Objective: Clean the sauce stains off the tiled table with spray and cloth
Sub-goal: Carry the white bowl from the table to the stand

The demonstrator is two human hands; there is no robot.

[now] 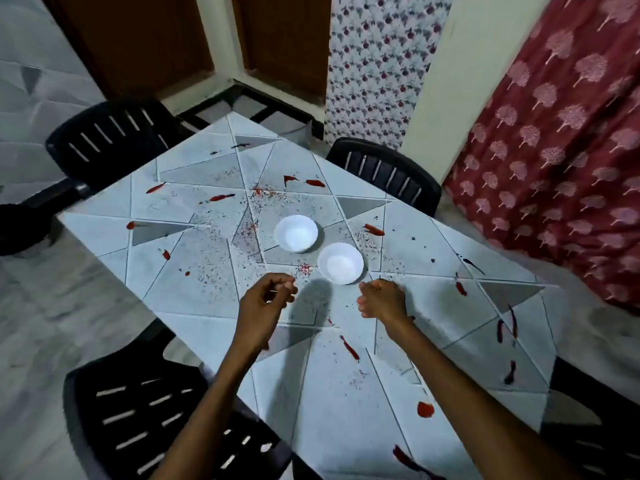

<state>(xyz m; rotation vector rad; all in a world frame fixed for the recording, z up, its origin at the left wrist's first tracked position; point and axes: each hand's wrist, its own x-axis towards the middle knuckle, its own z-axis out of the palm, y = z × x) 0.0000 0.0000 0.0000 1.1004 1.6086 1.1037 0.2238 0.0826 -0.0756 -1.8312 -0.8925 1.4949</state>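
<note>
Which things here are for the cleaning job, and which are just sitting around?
For the job:
tiled table
red sauce stains
left hand
right hand
(no spray or cloth in view)

Just lying about:
far white bowl
near white bowl
black plastic chairs
red curtain

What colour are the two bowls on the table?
Both bowls are white; head view.

Two white bowls (295, 233) stand just beside each other mid-table, right ahead of the left hand (266, 301) and right hand (381, 301). Flat tiled table (194, 258) lies open either side of them, marked only by thin sauce stains (349, 348). Black chairs (110, 140) crowd its edges
</note>
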